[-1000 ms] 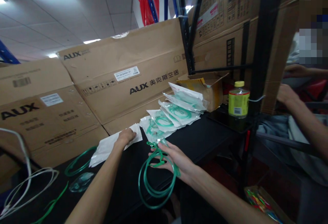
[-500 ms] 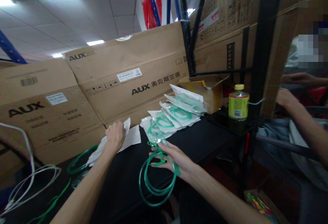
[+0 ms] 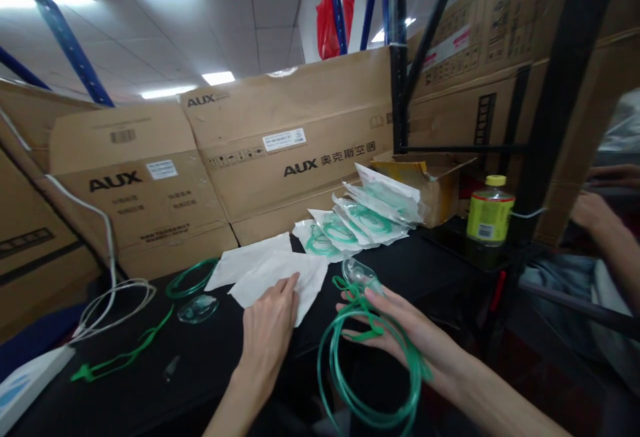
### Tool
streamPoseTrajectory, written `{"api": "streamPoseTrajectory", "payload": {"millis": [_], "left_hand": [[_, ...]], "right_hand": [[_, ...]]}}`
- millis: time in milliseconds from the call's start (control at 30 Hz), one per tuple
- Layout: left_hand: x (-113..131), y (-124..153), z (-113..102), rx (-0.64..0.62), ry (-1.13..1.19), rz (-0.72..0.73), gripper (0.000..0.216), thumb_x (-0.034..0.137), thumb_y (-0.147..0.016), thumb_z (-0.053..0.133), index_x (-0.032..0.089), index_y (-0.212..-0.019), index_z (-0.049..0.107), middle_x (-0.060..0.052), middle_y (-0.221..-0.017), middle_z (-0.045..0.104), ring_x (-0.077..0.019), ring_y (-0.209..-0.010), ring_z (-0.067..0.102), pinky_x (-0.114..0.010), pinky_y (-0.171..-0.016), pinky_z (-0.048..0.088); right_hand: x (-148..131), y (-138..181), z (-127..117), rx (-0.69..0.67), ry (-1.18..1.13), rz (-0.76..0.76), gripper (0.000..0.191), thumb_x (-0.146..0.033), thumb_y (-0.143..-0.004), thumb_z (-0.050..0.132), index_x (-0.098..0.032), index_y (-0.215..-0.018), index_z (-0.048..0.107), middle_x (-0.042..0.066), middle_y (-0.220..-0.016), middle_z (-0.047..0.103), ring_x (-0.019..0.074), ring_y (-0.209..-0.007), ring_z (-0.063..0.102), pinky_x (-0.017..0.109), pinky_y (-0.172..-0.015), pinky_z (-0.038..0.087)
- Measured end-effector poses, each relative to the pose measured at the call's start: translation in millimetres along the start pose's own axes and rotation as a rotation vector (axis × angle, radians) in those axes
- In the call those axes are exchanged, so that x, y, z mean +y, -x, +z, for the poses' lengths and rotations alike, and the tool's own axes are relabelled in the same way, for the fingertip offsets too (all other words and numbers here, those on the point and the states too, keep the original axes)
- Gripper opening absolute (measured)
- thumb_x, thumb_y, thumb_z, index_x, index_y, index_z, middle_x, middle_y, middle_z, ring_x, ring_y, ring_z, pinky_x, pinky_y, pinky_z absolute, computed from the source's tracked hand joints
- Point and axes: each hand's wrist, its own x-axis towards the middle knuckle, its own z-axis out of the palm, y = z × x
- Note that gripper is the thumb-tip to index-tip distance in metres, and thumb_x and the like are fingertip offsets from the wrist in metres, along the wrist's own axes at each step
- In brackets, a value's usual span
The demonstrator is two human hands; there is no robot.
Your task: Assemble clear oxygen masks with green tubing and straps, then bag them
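Note:
My right hand [image 3: 403,330] holds a coil of green tubing [image 3: 370,370] with a clear mask [image 3: 359,273] at its top, over the front edge of the black table [image 3: 400,270]. On a white pouch [image 3: 280,275] lying on the table, my left hand [image 3: 267,327] rests flat with its fingers on the paper. A second white pouch [image 3: 240,260] lies just behind it. Sealed packs of green tubing [image 3: 360,220] are fanned out behind the pouches.
Another green coil [image 3: 193,277], a clear mask [image 3: 199,307], a green strap [image 3: 123,357] and white tubing [image 3: 115,297] lie at left. Large AUX cartons [image 3: 285,137] wall the back. An open box [image 3: 435,180] and a yellow bottle [image 3: 490,210] stand right. Another person's arm [image 3: 605,230] is at far right.
My left hand pulled one white pouch off the pile and laid it nearer to me, next to the coil. The view swung left and down. My right hand kept hold of the coil.

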Motion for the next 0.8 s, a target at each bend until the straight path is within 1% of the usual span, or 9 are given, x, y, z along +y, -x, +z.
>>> {"api": "streamPoseTrajectory", "payload": {"millis": [100, 200, 333, 433, 500, 533, 633, 733, 800], "left_hand": [[5, 6, 9, -0.037, 0.093, 0.032, 0.036, 0.026, -0.104, 0.045, 0.027, -0.138, 0.059, -0.008, -0.127, 0.072, -0.0242, -0.1, 0.074, -0.027, -0.069, 0.053], [7, 5, 11, -0.062, 0.177, 0.079, 0.034, 0.028, -0.105, 0.043, 0.025, -0.134, 0.061, -0.009, -0.122, 0.073, -0.0245, -0.1, 0.074, -0.028, -0.073, 0.054], [8, 3, 10, -0.027, 0.223, 0.09, 0.032, 0.027, -0.106, 0.041, 0.023, -0.127, 0.065, -0.009, -0.12, 0.072, -0.0233, -0.099, 0.074, -0.027, -0.075, 0.054], [9, 2, 11, 0.018, 0.202, 0.078, 0.037, 0.023, -0.105, 0.04, 0.022, -0.137, 0.058, -0.009, -0.122, 0.069, -0.0231, -0.097, 0.074, -0.028, -0.071, 0.055], [10, 1, 11, 0.053, 0.183, 0.082, 0.041, 0.02, -0.104, 0.041, 0.023, -0.144, 0.051, -0.009, -0.124, 0.067, -0.0223, -0.092, 0.074, -0.027, -0.066, 0.054], [11, 1, 12, 0.071, 0.176, 0.087, 0.042, 0.02, -0.104, 0.042, 0.024, -0.145, 0.051, -0.008, -0.125, 0.066, -0.0215, -0.09, 0.074, -0.026, -0.064, 0.054], [13, 3, 14, 0.134, 0.183, 0.121, 0.035, 0.023, -0.104, 0.044, 0.026, -0.136, 0.059, -0.007, -0.124, 0.065, -0.0176, -0.083, 0.073, -0.022, -0.057, 0.051], [14, 9, 18, 0.231, 0.213, 0.158, 0.03, 0.025, -0.104, 0.046, 0.028, -0.129, 0.063, -0.006, -0.118, 0.066, -0.0162, -0.087, 0.071, -0.018, -0.052, 0.046], [14, 15, 22, 0.31, 0.231, 0.188, 0.031, 0.025, -0.104, 0.047, 0.031, -0.13, 0.063, -0.005, -0.112, 0.066, -0.0162, -0.091, 0.069, -0.016, -0.049, 0.044]], "right_hand": [[9, 2, 11, -0.006, 0.021, -0.014, 0.041, -0.033, -0.083, 0.082, -0.019, -0.119, 0.069, 0.012, -0.117, 0.074, 0.0295, -0.112, 0.07, 0.051, -0.099, 0.055], [23, -8, 18, -0.026, 0.069, -0.027, 0.048, -0.034, -0.08, 0.084, -0.02, -0.123, 0.068, 0.012, -0.117, 0.074, 0.0278, -0.109, 0.071, 0.049, -0.096, 0.057], [40, -20, 17, 0.004, 0.128, -0.035, 0.05, -0.037, -0.08, 0.084, -0.021, -0.124, 0.067, 0.011, -0.117, 0.074, 0.0262, -0.106, 0.071, 0.045, -0.093, 0.058], [46, -22, 13, 0.058, 0.158, -0.01, 0.047, -0.037, -0.079, 0.084, -0.019, -0.12, 0.069, 0.011, -0.115, 0.075, 0.0256, -0.104, 0.072, 0.045, -0.093, 0.059], [46, -22, 12, 0.064, 0.174, 0.002, 0.047, -0.037, -0.08, 0.084, -0.019, -0.12, 0.069, 0.011, -0.118, 0.074, 0.0254, -0.105, 0.071, 0.045, -0.095, 0.058], [46, -23, 12, 0.061, 0.182, 0.01, 0.047, -0.037, -0.08, 0.083, -0.019, -0.121, 0.069, 0.011, -0.119, 0.073, 0.0253, -0.106, 0.071, 0.045, -0.096, 0.057], [43, -27, 13, 0.055, 0.211, 0.05, 0.049, -0.037, -0.081, 0.083, -0.018, -0.123, 0.069, 0.011, -0.117, 0.075, 0.0245, -0.104, 0.072, 0.044, -0.098, 0.056], [40, -35, 15, 0.052, 0.228, 0.07, 0.044, -0.038, -0.082, 0.081, -0.014, -0.118, 0.07, 0.011, -0.108, 0.077, 0.0227, -0.099, 0.074, 0.041, -0.099, 0.056], [37, -39, 17, 0.048, 0.231, 0.079, 0.041, -0.039, -0.083, 0.081, -0.012, -0.112, 0.072, 0.012, -0.103, 0.077, 0.022, -0.095, 0.075, 0.04, -0.099, 0.056]]}}
